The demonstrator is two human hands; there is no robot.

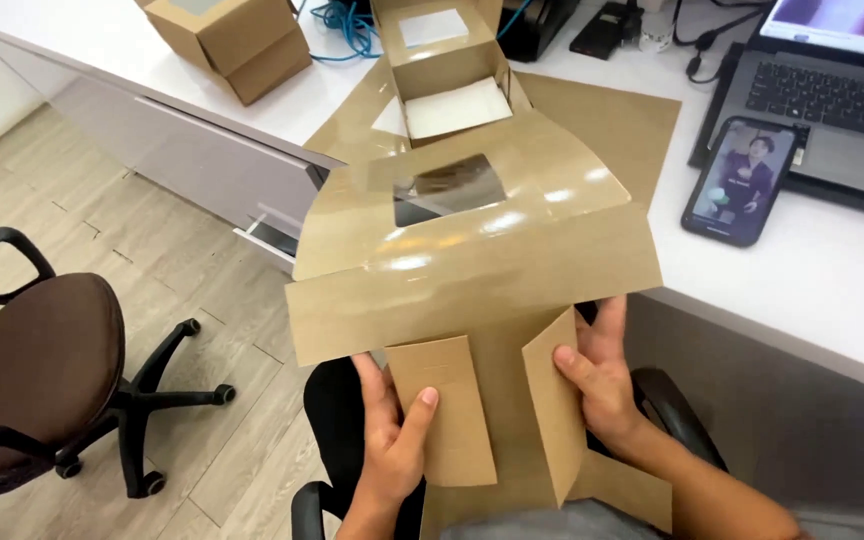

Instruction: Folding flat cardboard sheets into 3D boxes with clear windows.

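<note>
Both hands, left hand (392, 440) and right hand (600, 385), pinch side flaps of the light, bendable windowed kraft box blank (472, 260); creased flaps likely grip best.

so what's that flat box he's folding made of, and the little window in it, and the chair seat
Flat box blank: looks like brown kraft cardboard with a glossy coated face, since light glares off it and the flaps hold sharp creases. Window: probably thin clear plastic film, see-through with faint reflections. Chair seat: dark brown, smooth and softly shiny, likely leather or vinyl; hard to tell which.
</note>
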